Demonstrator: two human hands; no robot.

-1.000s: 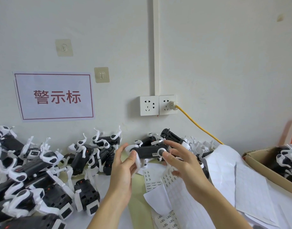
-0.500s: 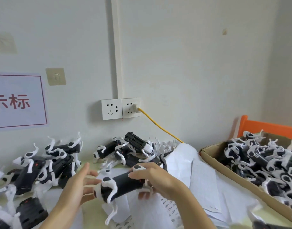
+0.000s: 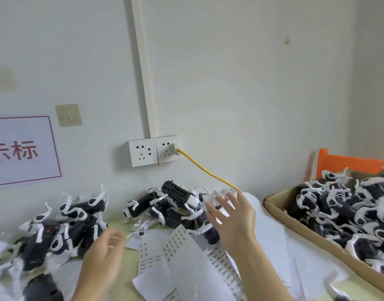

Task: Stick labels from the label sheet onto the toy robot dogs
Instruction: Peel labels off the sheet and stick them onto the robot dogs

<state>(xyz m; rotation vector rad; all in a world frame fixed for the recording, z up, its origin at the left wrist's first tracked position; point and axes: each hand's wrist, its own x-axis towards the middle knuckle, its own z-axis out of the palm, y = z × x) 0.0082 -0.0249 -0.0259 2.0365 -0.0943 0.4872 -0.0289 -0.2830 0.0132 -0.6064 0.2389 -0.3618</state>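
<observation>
white wall behind the pale desk (image 3: 126, 287) carries two white sockets (image 3: 154, 150), one with a yellow cable (image 3: 205, 170) plugged in. black-and-white toy robot dogs (image 3: 171, 205) lie in three groups, too tangled to count: left, centre against the wall, and in one brown cardboard box (image 3: 330, 242) on the right, pointing every way. white label sheets (image 3: 182, 257) lie mid-desk, long axis running away from the camera. left hand (image 3: 103, 262), blurred, and right hand (image 3: 234, 218) hover with fingers spread, holding nothing.

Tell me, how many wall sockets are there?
2: white plastic wall sockets side by side below the conduit, the left socket free, the right socket holding the yellow cable's plug.
</observation>
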